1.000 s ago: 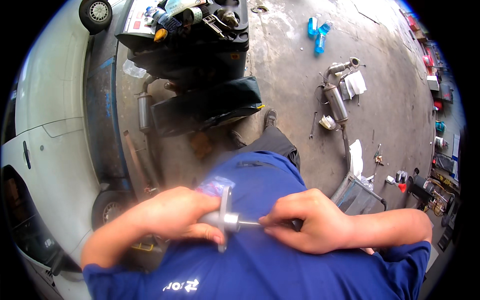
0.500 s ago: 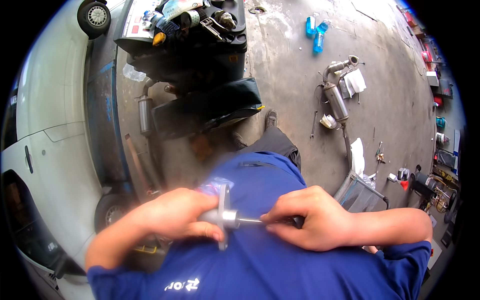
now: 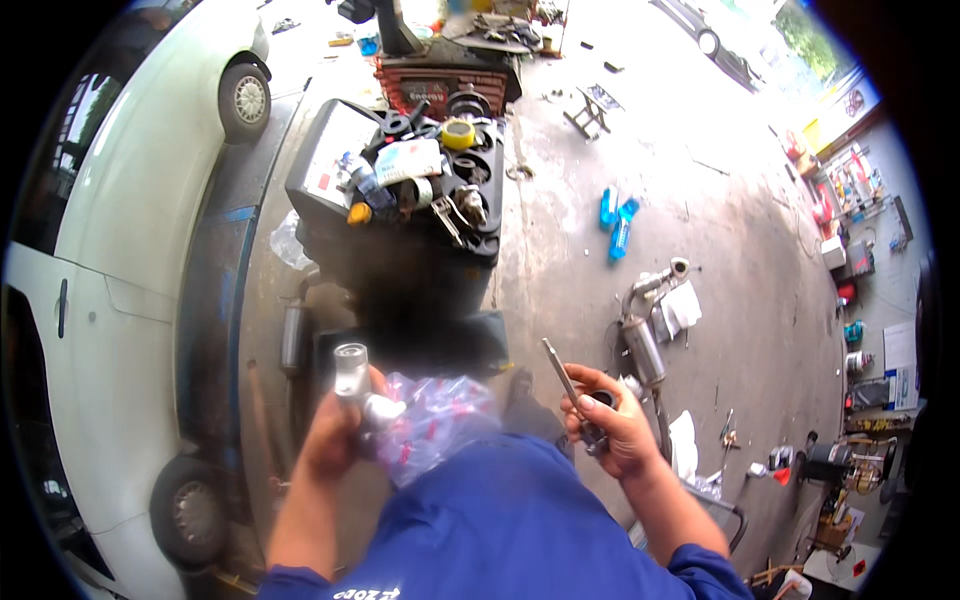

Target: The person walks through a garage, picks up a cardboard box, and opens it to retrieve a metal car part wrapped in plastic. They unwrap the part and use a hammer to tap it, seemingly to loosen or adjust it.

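Observation:
My left hand (image 3: 335, 435) is wrapped round a silver metal cylinder (image 3: 352, 372) with a round open end pointing up and a stub at its side. A clear plastic bag (image 3: 435, 425) with pink print hangs against that hand; whether the fingers grip it too is hidden. To the right, my right hand (image 3: 618, 425) is closed on a slim metal rod (image 3: 560, 368) that slants up to the left. A black ring-shaped piece (image 3: 602, 398) shows in the same hand, by the thumb. The rod and the cylinder are well apart.
Ahead stands a black tool cart (image 3: 400, 240) heaped with tools, tape and packets. A white vehicle (image 3: 110, 250) runs along the left. Exhaust parts (image 3: 642, 350) and blue bottles (image 3: 620, 225) lie on the floor at right. Shelves and equipment line the right wall.
The rod has come out of the cylinder's end. My hands have moved apart and away from my body, and the cylinder has turned upright. The view has tilted up, showing more ahead.

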`<state>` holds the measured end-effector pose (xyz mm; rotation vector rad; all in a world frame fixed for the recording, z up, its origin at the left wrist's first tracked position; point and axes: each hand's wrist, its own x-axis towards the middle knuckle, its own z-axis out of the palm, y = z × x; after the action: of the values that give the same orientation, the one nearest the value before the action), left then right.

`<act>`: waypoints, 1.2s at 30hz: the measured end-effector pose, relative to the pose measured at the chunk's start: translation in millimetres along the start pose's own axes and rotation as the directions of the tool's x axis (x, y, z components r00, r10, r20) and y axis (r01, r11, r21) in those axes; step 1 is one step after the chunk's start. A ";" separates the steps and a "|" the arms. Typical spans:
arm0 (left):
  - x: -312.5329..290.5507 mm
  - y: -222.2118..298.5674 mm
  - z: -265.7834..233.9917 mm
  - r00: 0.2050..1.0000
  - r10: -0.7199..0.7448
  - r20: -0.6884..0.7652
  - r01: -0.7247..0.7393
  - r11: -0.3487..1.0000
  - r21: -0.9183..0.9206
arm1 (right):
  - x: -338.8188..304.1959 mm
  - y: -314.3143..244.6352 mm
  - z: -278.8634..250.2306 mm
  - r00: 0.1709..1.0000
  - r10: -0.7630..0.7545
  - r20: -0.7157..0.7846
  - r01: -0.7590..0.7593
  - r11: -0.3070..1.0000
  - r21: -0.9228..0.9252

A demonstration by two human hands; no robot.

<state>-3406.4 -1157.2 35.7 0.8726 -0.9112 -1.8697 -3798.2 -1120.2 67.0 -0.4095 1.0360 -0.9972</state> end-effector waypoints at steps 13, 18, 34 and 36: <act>78.7 -83.0 0.4 0.975 0.094 -0.203 -0.205 0.742 -0.638 | 142.9 -3.3 -28.4 0.988 0.123 -0.097 -0.127 0.991 -0.038; 116.8 -86.6 5.4 0.939 -0.017 -0.344 -0.194 0.798 -0.570 | 271.2 -43.2 -39.2 0.987 0.143 -0.071 -0.154 0.972 -0.180; 245.3 -83.4 123.0 0.562 -0.208 -0.800 -0.381 0.794 -0.474 | 639.0 -1.7 -28.9 0.985 -0.151 0.083 0.161 0.638 -0.753; 249.1 -83.2 133.6 0.514 -0.219 -0.829 -0.421 0.778 -0.467 | 630.7 5.0 -27.8 0.978 -0.165 0.128 0.198 0.538 -0.819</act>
<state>-3647.0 -1317.2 -21.9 1.0855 0.3107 -1.1774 -3728.2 -1643.4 -279.2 -1.3543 1.4258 -0.5983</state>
